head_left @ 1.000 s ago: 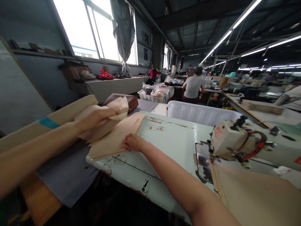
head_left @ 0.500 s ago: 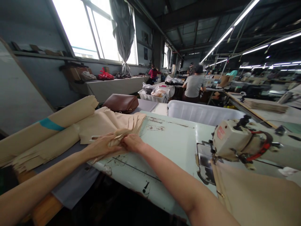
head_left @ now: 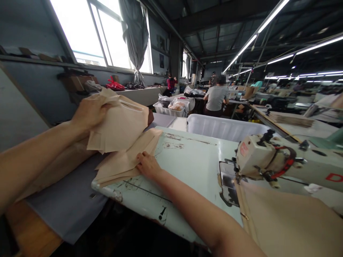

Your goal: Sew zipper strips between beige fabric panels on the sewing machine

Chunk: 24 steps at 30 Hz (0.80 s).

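My left hand (head_left: 91, 112) is closed on a bundle of beige fabric pieces (head_left: 120, 125), lifted above the left end of the pale green sewing table (head_left: 187, 157). Below it, a second stack of beige pieces (head_left: 128, 160) lies on the table's left corner. At that stack's right edge rests my right hand (head_left: 147, 165), its fingers curled over the top pieces and pressing on them. To the right, a sewing machine (head_left: 257, 157) stands with a large beige panel (head_left: 289, 217) lying beside its needle plate.
Rolled beige material (head_left: 59, 160) and a grey cloth (head_left: 69, 200) lie left of the table. Behind it is a white plastic bin (head_left: 225, 126). A brown leather piece (head_left: 150, 117) shows partly behind the lifted bundle. A person in grey (head_left: 217, 98) sits farther back.
My left hand has risen up and left with a bundle of beige pieces, parting it from the stack. My right hand stays near the same spot on the lower pieces. The view shifted slightly.
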Motion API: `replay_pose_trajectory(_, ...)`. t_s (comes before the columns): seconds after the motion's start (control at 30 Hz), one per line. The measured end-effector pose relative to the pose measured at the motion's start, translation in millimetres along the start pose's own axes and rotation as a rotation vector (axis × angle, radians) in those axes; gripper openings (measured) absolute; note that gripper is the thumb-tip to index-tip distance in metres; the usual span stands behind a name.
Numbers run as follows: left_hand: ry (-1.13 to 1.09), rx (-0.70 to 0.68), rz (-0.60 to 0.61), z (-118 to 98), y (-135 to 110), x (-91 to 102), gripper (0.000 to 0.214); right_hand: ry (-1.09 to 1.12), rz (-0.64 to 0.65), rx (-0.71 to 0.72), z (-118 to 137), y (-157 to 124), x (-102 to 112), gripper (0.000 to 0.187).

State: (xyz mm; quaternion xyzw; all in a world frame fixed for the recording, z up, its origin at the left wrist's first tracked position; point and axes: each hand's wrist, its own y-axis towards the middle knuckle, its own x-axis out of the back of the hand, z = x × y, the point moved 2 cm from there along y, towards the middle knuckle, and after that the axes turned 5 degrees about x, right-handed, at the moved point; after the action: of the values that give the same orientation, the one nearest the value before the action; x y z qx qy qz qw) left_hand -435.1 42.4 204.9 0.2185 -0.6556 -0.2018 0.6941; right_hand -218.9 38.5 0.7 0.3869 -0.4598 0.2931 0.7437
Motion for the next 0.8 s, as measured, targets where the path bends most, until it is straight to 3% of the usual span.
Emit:
replay_pose_trajectory(0.07,0.007,-0.077,-0.006,-6.9,-7.9,-2.4,0.036,0.004,0.014,0.018,0.3,5.6,-0.3,0.026)
replay_pose_trajectory(0.2,-0.005,-0.279,0.055,-19.4,-54.0,-17.1,0.034,0.009,0.027,0.030,0.8,14.8,1.6,0.019)
replay_pose_trajectory(0.27,0.000,-0.329,0.066,-17.5,-67.2,-11.3,0.036,0.008,0.002,0.001,-0.4,15.8,3.1,0.022)
replay_pose_trajectory(0.4,0.008,-0.357,0.059,-11.5,-54.4,19.3,0.038,-0.002,-0.050,-0.059,-1.5,11.9,3.2,0.026)
replay_pose_trajectory(0.47,-0.011,-0.436,0.106,-18.8,-50.2,23.4,0.038,-0.005,-0.070,-0.070,-0.7,9.1,1.9,0.029)
replay_pose_trajectory(0.53,-0.038,-0.529,0.176,-33.6,-62.3,12.1,0.039,-0.010,-0.084,-0.078,-0.1,7.1,-0.1,0.030)
replay_pose_trajectory(0.63,-0.061,-0.586,0.252,-55.0,-105.0,-21.5,0.039,-0.028,-0.077,-0.093,-1.2,6.3,-3.7,0.030)
replay_pose_trajectory(0.73,-0.054,-0.494,0.227,-58.3,-141.6,-44.2,0.041,-0.052,-0.058,-0.082,-2.7,5.7,-6.4,0.031)
replay_pose_trajectory(0.8,-0.048,-0.429,0.205,-49.7,-147.4,-44.3,0.041,-0.068,-0.048,-0.052,-2.2,3.9,-6.7,0.031)
